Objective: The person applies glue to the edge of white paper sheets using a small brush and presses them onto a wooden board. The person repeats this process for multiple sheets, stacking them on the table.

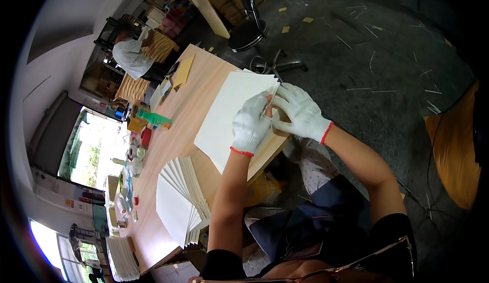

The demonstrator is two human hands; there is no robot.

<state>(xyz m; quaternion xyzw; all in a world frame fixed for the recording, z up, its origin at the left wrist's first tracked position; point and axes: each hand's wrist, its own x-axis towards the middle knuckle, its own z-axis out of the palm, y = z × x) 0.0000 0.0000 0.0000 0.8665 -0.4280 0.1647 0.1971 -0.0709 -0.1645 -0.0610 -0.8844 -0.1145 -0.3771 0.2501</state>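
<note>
A stack of large white sheets (229,105) lies at the table's near right edge. Both my hands wear white knit gloves with red cuffs, and both are at the stack's right edge. My left hand (250,121) rests over the sheets with its fingers closed at their edge; bare fingertips show out of the glove. Facing it, my right hand (299,112) has its fingers and thumb bent round the same edge, near the far corner. How many sheets are pinched is hidden by the gloves. Left of my left forearm sits a fanned pile of white sheets (175,201).
The wooden table (188,125) carries a green bottle (154,119) and small items along its far side. Beyond it a person (133,56) stands by stacked goods. A black swivel chair (248,37) stands past the far end. White strips litter the dark floor (351,74).
</note>
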